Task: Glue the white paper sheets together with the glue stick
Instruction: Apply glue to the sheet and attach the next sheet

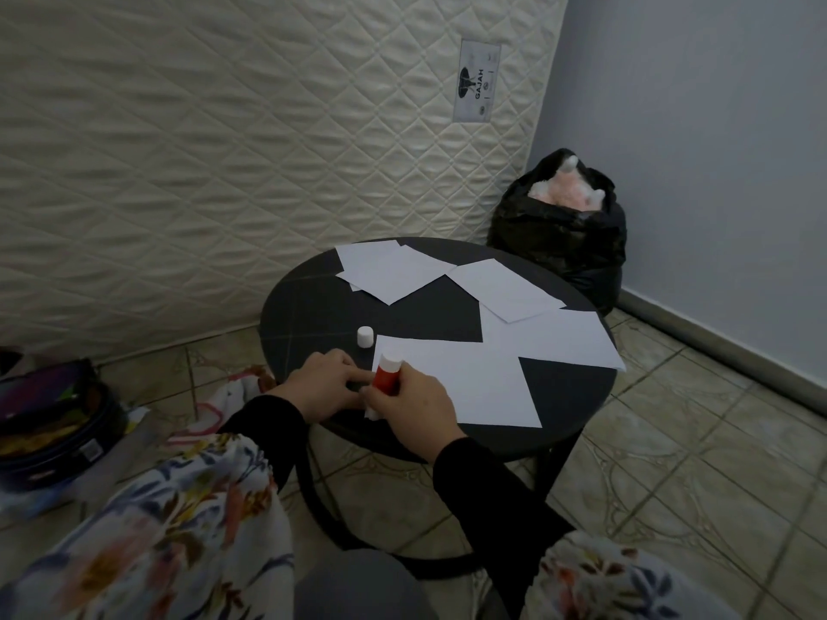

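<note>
You are gripping the red glue stick (pixel 386 374) with the fingers of your right hand (pixel 414 398) curled round its barrel. It is standing nearly upright, uncapped, with its white tip showing above your fingers. It is sitting over the near left corner of the nearest white paper sheet (pixel 465 382), which is lying flat on the round black table (pixel 313 306) and spreading away to the right of that hand.

Your left hand (pixel 322 384) is resting just to the left of the right hand, touching it or nearly so, its fingers bent down onto the table edge beside the sheet's corner. You cannot tell whether those fingers are pinching the paper or only pressing on it.

The small white cap (pixel 365 337) of the glue stick is standing on the bare tabletop just beyond your left hand, apart from both hands.

Further out, past your right hand, a second white sheet (pixel 555 337) is lying with one corner tucked under the nearest sheet. A third sheet (pixel 505 288) is overlapping its far edge, and a loose stack of white sheets (pixel 389 270) is lying at the far side of the table, well apart from both hands.

Beyond the table to the right, a black plastic bag (pixel 559 234) is sitting on the tiled floor.
</note>
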